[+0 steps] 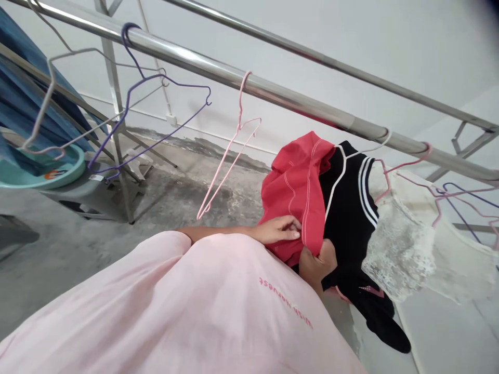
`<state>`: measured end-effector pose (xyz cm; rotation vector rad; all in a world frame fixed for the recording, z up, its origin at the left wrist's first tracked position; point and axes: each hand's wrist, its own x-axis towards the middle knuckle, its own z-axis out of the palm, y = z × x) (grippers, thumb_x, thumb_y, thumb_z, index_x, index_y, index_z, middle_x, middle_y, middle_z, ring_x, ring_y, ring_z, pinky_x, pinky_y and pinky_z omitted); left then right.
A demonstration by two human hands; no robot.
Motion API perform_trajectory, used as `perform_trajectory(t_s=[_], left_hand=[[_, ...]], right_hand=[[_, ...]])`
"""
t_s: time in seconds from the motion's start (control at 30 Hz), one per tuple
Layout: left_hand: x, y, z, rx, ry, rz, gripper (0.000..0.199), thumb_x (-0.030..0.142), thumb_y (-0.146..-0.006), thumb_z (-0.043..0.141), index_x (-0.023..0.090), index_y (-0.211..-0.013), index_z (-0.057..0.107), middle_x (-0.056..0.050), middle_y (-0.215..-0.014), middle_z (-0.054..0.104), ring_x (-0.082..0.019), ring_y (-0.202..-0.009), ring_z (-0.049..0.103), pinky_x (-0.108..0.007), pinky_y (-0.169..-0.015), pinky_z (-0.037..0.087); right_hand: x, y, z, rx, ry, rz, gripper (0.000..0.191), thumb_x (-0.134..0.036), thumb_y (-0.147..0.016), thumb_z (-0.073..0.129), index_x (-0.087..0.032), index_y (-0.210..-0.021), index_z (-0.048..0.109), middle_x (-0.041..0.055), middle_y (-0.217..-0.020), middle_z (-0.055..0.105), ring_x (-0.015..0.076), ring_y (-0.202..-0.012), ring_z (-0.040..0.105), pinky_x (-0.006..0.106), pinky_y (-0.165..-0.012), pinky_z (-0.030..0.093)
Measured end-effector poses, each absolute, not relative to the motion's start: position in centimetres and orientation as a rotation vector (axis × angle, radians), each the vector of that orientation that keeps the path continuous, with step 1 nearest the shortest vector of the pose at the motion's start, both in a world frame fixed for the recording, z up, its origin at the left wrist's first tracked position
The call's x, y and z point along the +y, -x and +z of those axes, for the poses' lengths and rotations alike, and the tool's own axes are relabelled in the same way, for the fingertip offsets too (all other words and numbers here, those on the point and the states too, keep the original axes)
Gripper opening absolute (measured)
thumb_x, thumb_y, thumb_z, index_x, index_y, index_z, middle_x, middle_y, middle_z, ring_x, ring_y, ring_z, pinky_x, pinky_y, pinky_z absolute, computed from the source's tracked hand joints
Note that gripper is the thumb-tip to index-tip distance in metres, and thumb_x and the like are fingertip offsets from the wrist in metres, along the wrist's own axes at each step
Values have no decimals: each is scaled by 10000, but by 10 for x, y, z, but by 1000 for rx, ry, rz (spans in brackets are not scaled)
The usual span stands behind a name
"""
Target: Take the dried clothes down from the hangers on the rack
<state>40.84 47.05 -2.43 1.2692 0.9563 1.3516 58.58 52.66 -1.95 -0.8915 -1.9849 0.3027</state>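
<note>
A: Bare white wall, stained concrete floor (175, 192), and a steel rail (273, 93) crossing from 10 o'clock down to 3 o'clock. What are the hands doing?

B: Both are on the red garment (298, 192), just right of centre. The left hand (278, 229) lies across its lower edge, fingers together and thumb pinching the cloth. The right hand (317, 259) sits beside it at 4 o'clock, fist closed around a fold of the same hem.

A: Which way does the garment run from them?

B: Its long axis rises toward 12 o'clock, up to the rail. The hands are about equally near; the right grips lower.

A: And around it?

B: Touching it at 3 o'clock, a black garment with white stripes (351, 218) on a white hanger (343, 161), then a lace piece (401, 244) on a pink one. Toward 9 o'clock, an empty pink hanger (230, 156), a purple hanger (152, 98), a teal basin (42, 169). A pink shirt (195, 311) fills 6 o'clock.
</note>
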Motion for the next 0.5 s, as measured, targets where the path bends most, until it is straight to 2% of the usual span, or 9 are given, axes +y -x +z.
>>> perform_trajectory(t_s=[0.1,0.2,0.3,0.37,0.5], left_hand=[[474,-410,-30,1073,-1205,1471,477,520,-848,688,139,-1106,562,-47,-1021,578,-132,-921,534,-292,-879,430],[480,-409,-40,1136,-1154,1533,395,391,-857,693,135,-1117,543,-41,-981,580,-130,-899,548,-296,-876,443],[487,-399,-47,1271,-1194,1612,370,321,-854,675,128,-1136,533,-79,-1059,586,-152,-945,571,-317,-902,469],[492,-385,-50,1445,-1261,1700,422,295,-847,668,121,-1202,521,-121,-1174,567,-188,-1059,567,-351,-989,458],[499,-351,-59,1742,-1425,1719,680,317,-794,730,140,-1389,453,-166,-1420,453,-277,-1329,435,-409,-1167,325]], right_hand=[[526,-590,-20,-1930,903,286,260,-124,-735,543,-225,-592,350,-12,-586,413,143,-593,398,303,-616,356],[527,-598,-20,-1872,928,286,253,-146,-740,558,-228,-580,380,-4,-587,431,154,-593,416,318,-612,363],[526,-606,-22,-1796,979,312,244,-185,-755,567,-227,-575,406,-4,-580,427,156,-577,416,326,-595,354],[522,-611,-25,-1761,995,367,205,-212,-758,581,-227,-593,461,-7,-586,436,158,-580,430,326,-594,357],[510,-615,-29,-1757,960,589,150,-266,-731,604,-223,-607,531,-8,-608,470,158,-604,458,322,-606,376]])
